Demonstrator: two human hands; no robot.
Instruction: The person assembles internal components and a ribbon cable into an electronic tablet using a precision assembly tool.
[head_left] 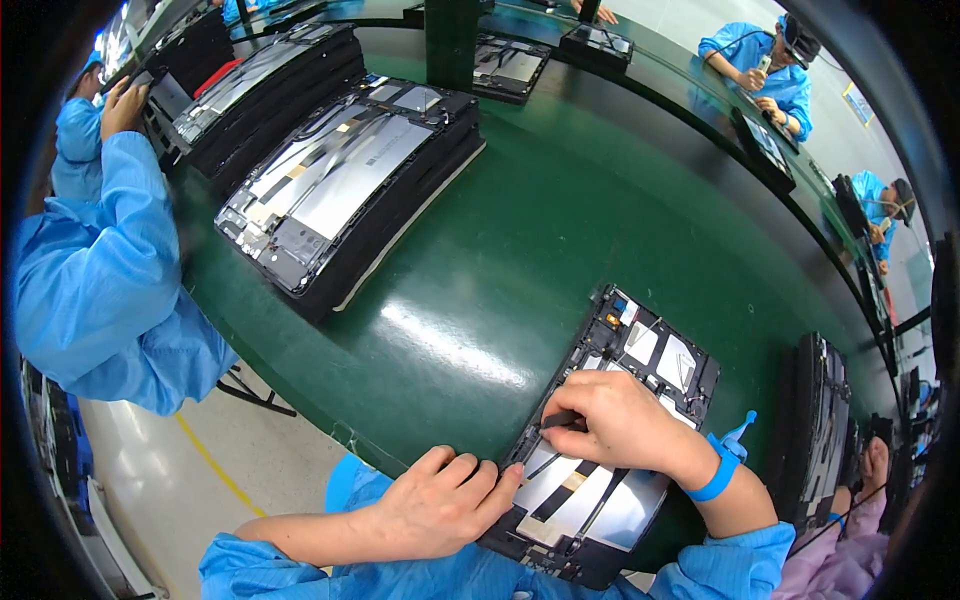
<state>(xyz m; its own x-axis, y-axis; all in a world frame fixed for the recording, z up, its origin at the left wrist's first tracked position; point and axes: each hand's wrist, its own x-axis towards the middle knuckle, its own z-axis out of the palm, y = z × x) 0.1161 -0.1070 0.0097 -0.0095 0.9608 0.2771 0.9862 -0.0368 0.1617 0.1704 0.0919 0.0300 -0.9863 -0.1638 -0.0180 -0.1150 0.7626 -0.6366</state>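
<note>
Above pale floor [150, 490], a glossy green table [560, 220] bears an opened device [640, 510].

**Pinched right grip [612, 422], bent left grip [440, 503]**

The left forearm [310, 540] comes in from the lower left, bare, its wrist nearly straight. The left grip is knuckles up, fingers [480, 478] side by side and bent. The right forearm [738, 505] rises from the lower right, angling leftward; the right grip points left, thumb [572, 442] and forefinger [567, 395] pinching.
</note>
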